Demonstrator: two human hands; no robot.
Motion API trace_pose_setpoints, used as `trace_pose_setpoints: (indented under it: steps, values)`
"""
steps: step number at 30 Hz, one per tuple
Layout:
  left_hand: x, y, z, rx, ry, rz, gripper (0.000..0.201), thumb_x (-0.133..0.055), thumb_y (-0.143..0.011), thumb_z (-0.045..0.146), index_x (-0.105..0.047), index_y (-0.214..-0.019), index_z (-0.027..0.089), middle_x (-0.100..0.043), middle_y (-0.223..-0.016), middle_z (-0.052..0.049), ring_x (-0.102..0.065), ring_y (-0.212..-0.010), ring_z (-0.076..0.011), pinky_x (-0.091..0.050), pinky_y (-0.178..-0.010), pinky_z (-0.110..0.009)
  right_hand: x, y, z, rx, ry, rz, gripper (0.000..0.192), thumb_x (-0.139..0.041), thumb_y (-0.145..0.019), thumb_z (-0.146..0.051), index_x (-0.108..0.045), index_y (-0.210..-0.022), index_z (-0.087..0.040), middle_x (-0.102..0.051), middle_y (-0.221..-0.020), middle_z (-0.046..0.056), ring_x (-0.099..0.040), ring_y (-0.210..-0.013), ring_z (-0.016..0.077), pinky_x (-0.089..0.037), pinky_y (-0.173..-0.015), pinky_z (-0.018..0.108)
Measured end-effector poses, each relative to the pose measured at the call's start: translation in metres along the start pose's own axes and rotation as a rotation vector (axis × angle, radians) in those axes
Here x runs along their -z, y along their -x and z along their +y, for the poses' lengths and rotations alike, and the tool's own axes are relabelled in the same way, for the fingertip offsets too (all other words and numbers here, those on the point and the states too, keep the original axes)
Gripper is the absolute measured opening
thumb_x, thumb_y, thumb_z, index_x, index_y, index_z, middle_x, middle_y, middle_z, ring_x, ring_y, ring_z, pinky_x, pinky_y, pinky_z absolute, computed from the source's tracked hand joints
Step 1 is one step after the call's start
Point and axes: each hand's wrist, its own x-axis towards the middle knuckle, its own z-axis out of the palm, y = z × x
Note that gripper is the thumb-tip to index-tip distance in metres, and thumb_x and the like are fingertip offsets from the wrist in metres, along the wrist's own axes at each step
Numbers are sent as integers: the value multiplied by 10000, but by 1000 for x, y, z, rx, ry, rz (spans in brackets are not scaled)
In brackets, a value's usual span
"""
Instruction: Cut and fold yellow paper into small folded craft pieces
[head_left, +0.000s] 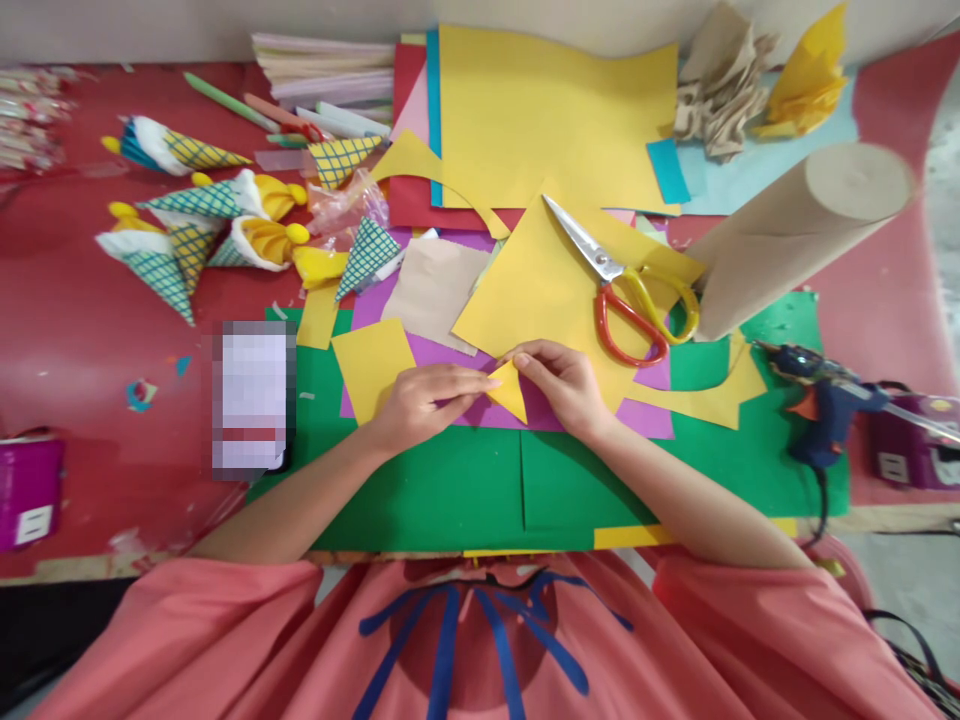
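**Both hands pinching a small yellow paper triangle**

Coral-pink sleeves frame the bottom of the view, and from them two bare forearms reach onto a green paper sheet spread flat as a work mat. Left hand and right hand meet over a small yellow triangle, each gripping one side with fingertips, so the stiff, creased piece stands slightly off the purple sheet beneath it. Just beyond lies a larger yellow sheet, smooth and matte, with steel scissors, red and yellow handled, resting on it within reach. A brown cardboard tube lies tilted to the right, a blue glue gun near it. Finished checkered paper cones cluster far left on the red surface.
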Motion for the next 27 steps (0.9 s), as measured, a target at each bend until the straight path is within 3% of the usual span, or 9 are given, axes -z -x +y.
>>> trace_pose_setpoints:
  steps: [5,8,13,27]
  values:
    - [1,-2,1,130,109,60,206,-659,-825,122,-742,-987,221,-773,-908,-12,-736,-809,-113,-596,-738,-167,3,0,7,-26,-200,-57,249,-577,-884,-415,-699,-905,-199,-663,-806,23,-582,-714,126,-472,-702,267]
    - [3,-1,1,202,179,75,193,-677,-816,138,-748,-975,221,-773,-908,-12,-737,-799,-115,-597,-723,-161,4,0,8,-32,-261,-96,200,-589,-878,-382,-680,-917,-208,-650,-767,0,-595,-716,122,-475,-710,258]
    - [2,1,0,194,220,64,264,-683,-801,96,-739,-1010,247,-772,-921,3,-735,-813,-101,-593,-738,-145,5,1,6,-17,-236,-131,119,-645,-850,-306,-644,-791,-202,-628,-700,-27,-580,-653,97,-457,-667,233]
    - [3,2,1,213,207,19,217,-673,-816,132,-749,-979,253,-773,-913,13,-734,-795,-103,-585,-710,-140,6,1,9,40,-173,-110,195,-602,-889,-342,-649,-772,-193,-612,-672,-22,-566,-645,99,-446,-667,235]
